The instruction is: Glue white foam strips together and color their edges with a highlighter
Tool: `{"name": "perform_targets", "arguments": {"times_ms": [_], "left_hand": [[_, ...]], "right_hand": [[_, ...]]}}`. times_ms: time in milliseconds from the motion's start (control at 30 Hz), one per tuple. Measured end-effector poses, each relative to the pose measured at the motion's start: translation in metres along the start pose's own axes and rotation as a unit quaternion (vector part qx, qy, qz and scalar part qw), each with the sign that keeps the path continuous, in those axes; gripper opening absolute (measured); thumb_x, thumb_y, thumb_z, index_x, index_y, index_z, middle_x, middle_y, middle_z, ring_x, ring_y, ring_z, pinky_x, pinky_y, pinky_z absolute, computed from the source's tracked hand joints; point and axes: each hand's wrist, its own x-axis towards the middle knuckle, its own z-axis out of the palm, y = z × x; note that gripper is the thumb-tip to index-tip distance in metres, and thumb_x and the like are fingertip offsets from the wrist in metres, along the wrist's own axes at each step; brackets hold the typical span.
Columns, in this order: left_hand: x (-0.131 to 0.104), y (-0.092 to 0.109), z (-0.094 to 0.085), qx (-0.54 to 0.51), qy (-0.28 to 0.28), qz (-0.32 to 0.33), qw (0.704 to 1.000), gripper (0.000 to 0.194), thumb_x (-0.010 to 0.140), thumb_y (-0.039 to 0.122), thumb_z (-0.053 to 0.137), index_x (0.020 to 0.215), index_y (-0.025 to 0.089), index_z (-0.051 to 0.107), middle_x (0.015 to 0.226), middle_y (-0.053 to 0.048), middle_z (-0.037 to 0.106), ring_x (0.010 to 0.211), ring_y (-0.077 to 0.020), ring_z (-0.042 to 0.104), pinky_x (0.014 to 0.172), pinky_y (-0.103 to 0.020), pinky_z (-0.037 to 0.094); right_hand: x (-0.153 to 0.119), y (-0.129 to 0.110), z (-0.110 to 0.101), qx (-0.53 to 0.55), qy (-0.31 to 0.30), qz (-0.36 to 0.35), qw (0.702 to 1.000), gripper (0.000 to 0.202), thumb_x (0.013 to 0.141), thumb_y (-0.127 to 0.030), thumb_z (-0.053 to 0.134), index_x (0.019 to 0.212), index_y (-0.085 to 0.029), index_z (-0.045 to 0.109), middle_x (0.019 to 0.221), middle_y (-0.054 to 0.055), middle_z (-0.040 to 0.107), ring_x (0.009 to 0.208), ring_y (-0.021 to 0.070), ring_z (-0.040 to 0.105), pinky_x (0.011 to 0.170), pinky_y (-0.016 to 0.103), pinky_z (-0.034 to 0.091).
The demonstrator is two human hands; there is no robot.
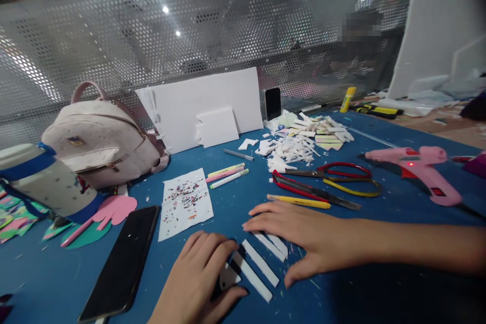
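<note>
Several white foam strips [252,277] lie side by side on the blue table [304,304] near its front. My left hand [199,273] rests at their left, its fingers curled over a small white piece [229,277] and something dark beneath the palm. My right hand [292,228] is spread flat with the thumb apart, its fingers over the upper ends of the two right-hand strips [271,245]. Just beyond it lie a yellow pen [299,201], a red and black cutter [299,187] and scissors [326,173].
A pink glue gun [421,162] lies at the right, its red light on. Behind are foam scraps [292,147] and a white board [243,96]. Phone [123,263], speckled paper [186,202], markers [228,174], bottle [56,182] and backpack [102,136] stand or lie left.
</note>
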Motion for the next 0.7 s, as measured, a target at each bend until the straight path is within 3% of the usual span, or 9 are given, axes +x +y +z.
{"name": "perform_targets", "arguments": {"times_ms": [200, 467, 700], "left_hand": [[-0.013, -0.009, 0.009, -0.064, -0.032, -0.093, 0.993, 0.040, 0.090, 0.053, 0.073, 0.108, 0.026, 0.050, 0.094, 0.001, 0.063, 0.084, -0.0185, 0.061, 0.073, -0.029, 0.051], [-0.001, -0.004, 0.008, -0.089, -0.021, -0.032, 0.995, 0.027, 0.096, 0.045, 0.066, 0.095, 0.023, 0.050, 0.094, 0.000, 0.063, 0.082, -0.0180, 0.059, 0.075, -0.031, 0.047], [0.003, -0.005, 0.015, -0.087, -0.005, -0.037, 0.995, 0.020, 0.095, 0.023, 0.069, 0.105, 0.024, 0.052, 0.102, 0.000, 0.065, 0.090, -0.0175, 0.060, 0.082, -0.034, 0.045]], "right_hand": [[0.018, -0.004, 0.013, 0.008, 0.007, -0.074, 0.997, 0.077, 0.085, -0.050, 0.078, 0.148, -0.016, 0.051, 0.144, 0.015, 0.060, 0.142, 0.0303, 0.044, 0.117, 0.044, 0.033], [0.023, -0.004, 0.024, 0.006, 0.044, -0.070, 0.997, 0.072, 0.084, -0.052, 0.078, 0.141, -0.014, 0.054, 0.136, 0.016, 0.062, 0.131, 0.0303, 0.051, 0.112, 0.044, 0.035], [0.024, -0.007, 0.025, -0.014, 0.064, -0.042, 0.997, 0.071, 0.084, -0.052, 0.079, 0.139, -0.014, 0.055, 0.133, 0.016, 0.062, 0.127, 0.0314, 0.052, 0.110, 0.045, 0.037]]}}
